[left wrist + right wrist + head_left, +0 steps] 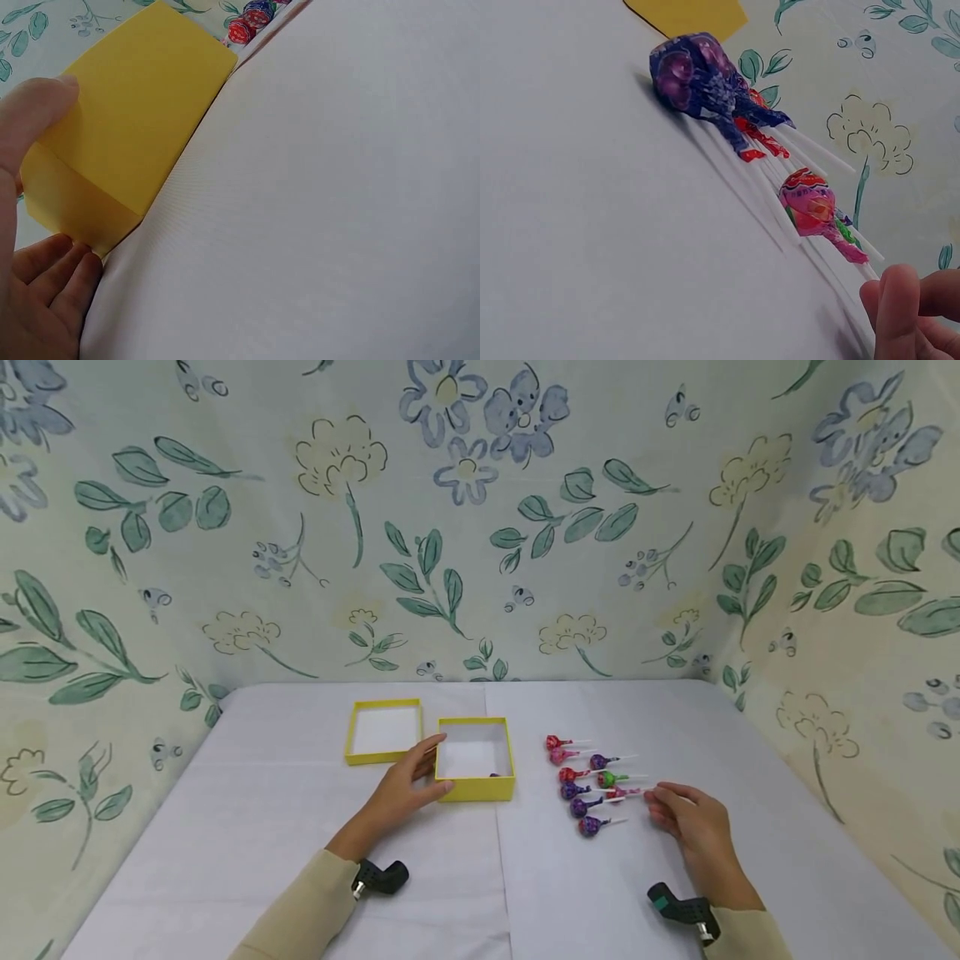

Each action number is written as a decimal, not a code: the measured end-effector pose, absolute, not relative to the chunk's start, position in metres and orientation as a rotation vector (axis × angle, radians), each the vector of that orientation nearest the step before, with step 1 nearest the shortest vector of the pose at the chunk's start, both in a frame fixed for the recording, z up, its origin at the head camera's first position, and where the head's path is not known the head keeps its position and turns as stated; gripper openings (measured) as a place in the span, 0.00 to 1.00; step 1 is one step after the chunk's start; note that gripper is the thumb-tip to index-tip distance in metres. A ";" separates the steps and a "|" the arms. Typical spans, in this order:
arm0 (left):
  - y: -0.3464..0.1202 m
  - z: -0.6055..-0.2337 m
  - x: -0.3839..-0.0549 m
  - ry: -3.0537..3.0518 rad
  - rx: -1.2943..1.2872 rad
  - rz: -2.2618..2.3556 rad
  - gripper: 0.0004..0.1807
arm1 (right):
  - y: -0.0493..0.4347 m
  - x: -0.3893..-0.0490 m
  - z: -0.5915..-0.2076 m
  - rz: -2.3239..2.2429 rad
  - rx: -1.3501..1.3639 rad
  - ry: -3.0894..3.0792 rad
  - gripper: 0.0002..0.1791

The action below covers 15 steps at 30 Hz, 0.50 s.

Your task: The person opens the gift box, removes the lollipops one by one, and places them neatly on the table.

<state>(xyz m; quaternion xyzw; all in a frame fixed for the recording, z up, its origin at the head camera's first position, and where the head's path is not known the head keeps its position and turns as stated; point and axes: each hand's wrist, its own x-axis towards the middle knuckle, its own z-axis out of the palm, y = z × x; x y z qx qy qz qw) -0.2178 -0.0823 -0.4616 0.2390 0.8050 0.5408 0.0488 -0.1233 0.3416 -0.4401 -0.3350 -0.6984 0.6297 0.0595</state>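
A yellow box (480, 789) with a white inside stands in the middle of the white table, its top uncovered. In the head view a small dark bit of something shows inside it. My left hand (405, 792) grips the box's near left corner, thumb on the front wall (142, 105) and fingers along the left side. Over at the right, my right hand (697, 827) pinches the white stick of a pink lollipop (810, 202) between thumb and fingers. Its pink wrapped head lies among other lollipops, including a purple-blue one (694, 79) and a green one (607, 779).
Left of the box and behind my left hand lies a shallow yellow lid (384, 758), white side up. Several wrapped lollipops, red (553, 742) and purple (590, 827) among them, lie in loose rows right of the box. Flower-patterned cloth (465, 568) hangs behind the table.
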 end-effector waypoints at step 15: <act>-0.081 -0.461 -0.217 2.463 0.725 1.643 0.41 | 0.345 -0.123 -0.444 1.916 -0.984 -2.103 0.26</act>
